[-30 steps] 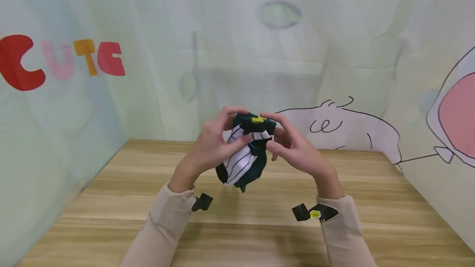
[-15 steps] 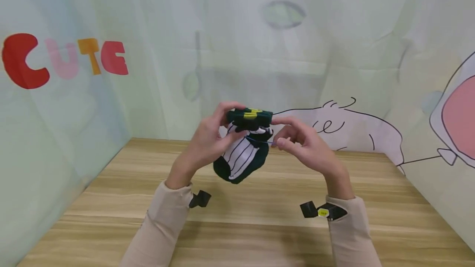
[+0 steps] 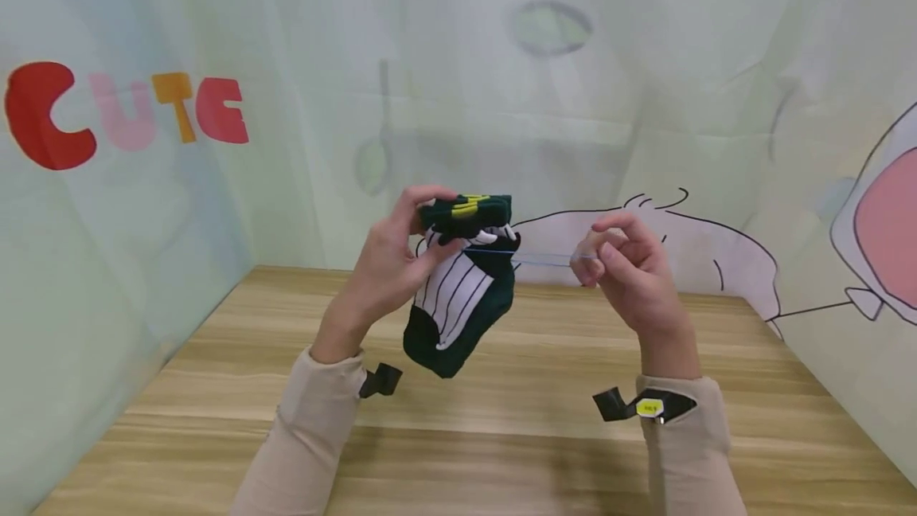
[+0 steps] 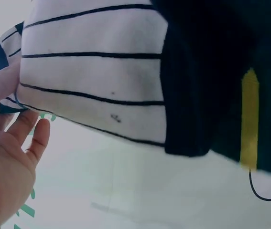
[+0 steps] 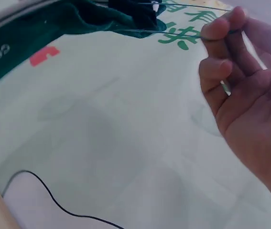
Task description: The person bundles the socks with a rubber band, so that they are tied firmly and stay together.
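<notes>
A bundle of dark green socks (image 3: 466, 297) with white, black-striped panels and yellow marks is held up over the table in the head view. My left hand (image 3: 390, 261) grips its upper left part, thumb across the front and fingers behind. A thin blue elastic band (image 5: 183, 35) stretches sideways from the bundle as two strands. Its far end is pinched by my right hand (image 3: 634, 277), off to the right, between thumb and fingers. The left wrist view has the striped cloth (image 4: 92, 76) close up, with the left hand (image 4: 6, 162) at its edge.
Below the hands spreads a wood-grain table (image 3: 530, 436). Pale printed curtains (image 3: 444, 86) stand behind and at both sides. Black wrist-mounted devices (image 3: 610, 404) sit at both cuffs.
My right hand has moved right, away from the socks, drawing the blue band out into a long loop. My left hand has shifted slightly left and up with the socks.
</notes>
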Action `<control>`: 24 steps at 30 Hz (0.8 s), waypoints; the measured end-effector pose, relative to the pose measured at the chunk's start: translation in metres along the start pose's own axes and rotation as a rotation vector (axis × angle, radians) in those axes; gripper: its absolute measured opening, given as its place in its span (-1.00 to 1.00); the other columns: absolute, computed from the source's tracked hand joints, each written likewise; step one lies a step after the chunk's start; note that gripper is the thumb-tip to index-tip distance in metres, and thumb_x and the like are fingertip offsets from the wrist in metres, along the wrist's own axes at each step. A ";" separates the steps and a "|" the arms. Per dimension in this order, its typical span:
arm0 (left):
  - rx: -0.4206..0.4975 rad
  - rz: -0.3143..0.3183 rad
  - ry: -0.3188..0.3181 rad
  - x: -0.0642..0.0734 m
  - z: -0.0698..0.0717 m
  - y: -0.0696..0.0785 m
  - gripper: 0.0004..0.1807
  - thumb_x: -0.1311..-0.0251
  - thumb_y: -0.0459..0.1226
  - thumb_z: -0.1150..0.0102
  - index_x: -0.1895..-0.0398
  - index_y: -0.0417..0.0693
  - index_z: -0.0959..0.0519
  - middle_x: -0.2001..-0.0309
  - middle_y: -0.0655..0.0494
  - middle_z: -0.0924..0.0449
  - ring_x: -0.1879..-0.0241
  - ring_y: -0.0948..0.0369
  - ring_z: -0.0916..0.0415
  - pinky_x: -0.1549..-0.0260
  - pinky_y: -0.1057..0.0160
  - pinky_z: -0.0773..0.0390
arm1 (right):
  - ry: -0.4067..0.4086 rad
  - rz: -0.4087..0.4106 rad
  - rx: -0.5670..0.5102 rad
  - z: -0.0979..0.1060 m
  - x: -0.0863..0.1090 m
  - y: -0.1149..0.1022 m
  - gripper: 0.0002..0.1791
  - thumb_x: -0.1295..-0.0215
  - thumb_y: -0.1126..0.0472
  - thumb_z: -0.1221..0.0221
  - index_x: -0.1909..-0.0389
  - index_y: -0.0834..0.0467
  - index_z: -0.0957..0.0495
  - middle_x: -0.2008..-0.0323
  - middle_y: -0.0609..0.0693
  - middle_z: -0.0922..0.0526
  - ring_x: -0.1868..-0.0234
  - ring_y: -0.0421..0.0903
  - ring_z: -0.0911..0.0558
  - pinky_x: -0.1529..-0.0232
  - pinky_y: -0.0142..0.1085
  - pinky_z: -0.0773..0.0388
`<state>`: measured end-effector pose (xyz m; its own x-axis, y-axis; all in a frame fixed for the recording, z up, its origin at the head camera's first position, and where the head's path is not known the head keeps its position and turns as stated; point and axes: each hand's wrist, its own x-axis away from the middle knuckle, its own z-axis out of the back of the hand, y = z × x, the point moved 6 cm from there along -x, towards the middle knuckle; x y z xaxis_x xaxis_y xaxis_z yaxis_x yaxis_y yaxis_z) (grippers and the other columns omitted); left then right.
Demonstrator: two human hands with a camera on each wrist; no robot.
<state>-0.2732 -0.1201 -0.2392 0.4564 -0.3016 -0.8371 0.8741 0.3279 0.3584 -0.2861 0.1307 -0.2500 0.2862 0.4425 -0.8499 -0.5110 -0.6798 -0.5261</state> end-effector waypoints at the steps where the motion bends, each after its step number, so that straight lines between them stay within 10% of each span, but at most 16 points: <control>1: -0.001 -0.004 0.004 0.000 0.001 0.001 -0.37 -0.16 -0.52 -0.33 -0.25 -0.04 -0.29 -0.05 -0.12 -0.64 0.11 0.09 -0.66 0.26 0.09 -0.64 | -0.001 0.033 -0.091 0.000 -0.001 -0.001 -0.74 -0.50 0.45 0.04 -0.13 0.29 -0.41 0.41 0.11 -0.46 0.41 0.01 -0.35 0.37 -0.24 -0.25; 9: -0.005 -0.026 0.031 -0.002 0.003 0.007 -0.35 -0.14 -0.54 -0.34 -0.25 -0.07 -0.29 -0.09 -0.16 -0.60 0.09 0.07 -0.67 0.21 0.07 -0.64 | 0.046 0.150 -0.710 0.000 -0.002 0.011 -0.65 -0.47 0.55 0.12 -0.17 0.27 -0.43 0.19 0.25 -0.53 0.32 0.04 -0.44 0.46 -0.33 -0.37; 24: -0.012 -0.056 0.101 -0.002 0.007 0.007 -0.41 -0.16 -0.55 -0.31 -0.21 -0.11 -0.32 -0.11 -0.16 -0.55 0.12 0.03 -0.67 0.10 -0.03 -0.62 | 0.049 0.118 -1.021 -0.030 -0.015 0.029 -0.49 -0.53 0.54 0.26 -0.29 0.18 -0.50 -0.41 0.21 -0.34 0.51 -0.08 -0.53 0.61 -0.57 -0.21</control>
<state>-0.2672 -0.1236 -0.2320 0.3874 -0.2283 -0.8932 0.8954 0.3239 0.3055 -0.2815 0.0866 -0.2534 0.3230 0.3323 -0.8861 0.3881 -0.9005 -0.1962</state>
